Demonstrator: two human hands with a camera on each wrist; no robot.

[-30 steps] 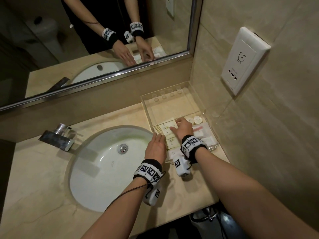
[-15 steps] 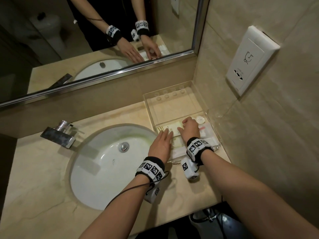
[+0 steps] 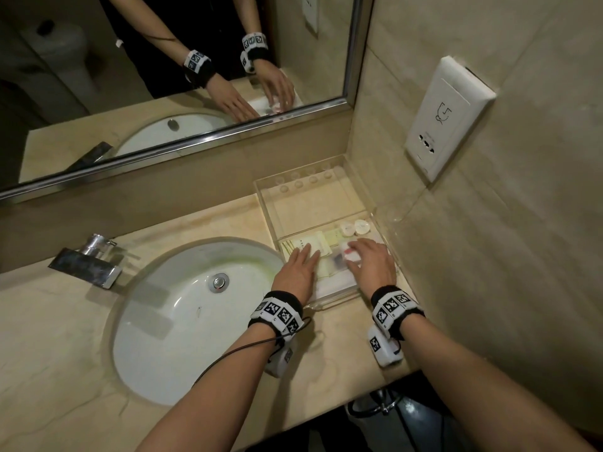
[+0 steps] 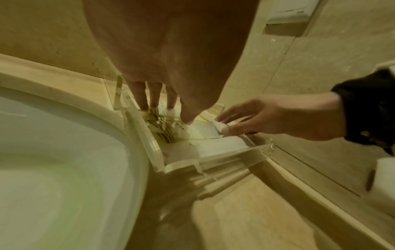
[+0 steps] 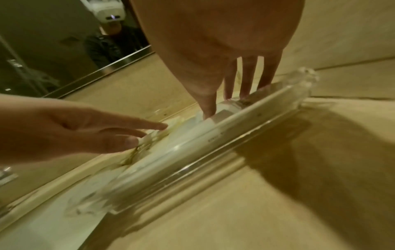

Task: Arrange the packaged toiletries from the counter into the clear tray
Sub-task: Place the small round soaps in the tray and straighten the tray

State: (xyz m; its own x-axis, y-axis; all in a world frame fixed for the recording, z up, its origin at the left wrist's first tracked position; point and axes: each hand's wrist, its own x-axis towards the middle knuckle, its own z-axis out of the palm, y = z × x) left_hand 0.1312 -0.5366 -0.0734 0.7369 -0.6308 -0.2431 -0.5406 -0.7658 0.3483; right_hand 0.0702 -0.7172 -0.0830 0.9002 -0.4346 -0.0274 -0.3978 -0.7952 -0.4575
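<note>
The clear tray (image 3: 310, 203) sits in the counter's right corner, next to the sink. Cream and white toiletry packets (image 3: 310, 244) and two small round white tubs (image 3: 355, 227) lie in its near half. My left hand (image 3: 301, 262) rests flat with straight fingers on the left packets (image 4: 169, 125). My right hand (image 3: 368, 259) is over the right side, thumb and fingers pinching a white packet (image 4: 213, 130) that has a red patch (image 3: 349, 256). In the right wrist view my right fingers (image 5: 245, 81) stand on that packet behind the tray's front wall (image 5: 235, 135).
The white sink basin (image 3: 195, 314) and chrome faucet (image 3: 88, 265) lie left of the tray. The mirror (image 3: 163, 76) runs along the back. The tiled right wall carries a white socket plate (image 3: 447, 115) close above the tray. The counter's front edge is near my wrists.
My right hand has moved from the cream packets in the tray's middle to the white packet on the right. My left hand has slid forward from the tray's edge onto the packets.
</note>
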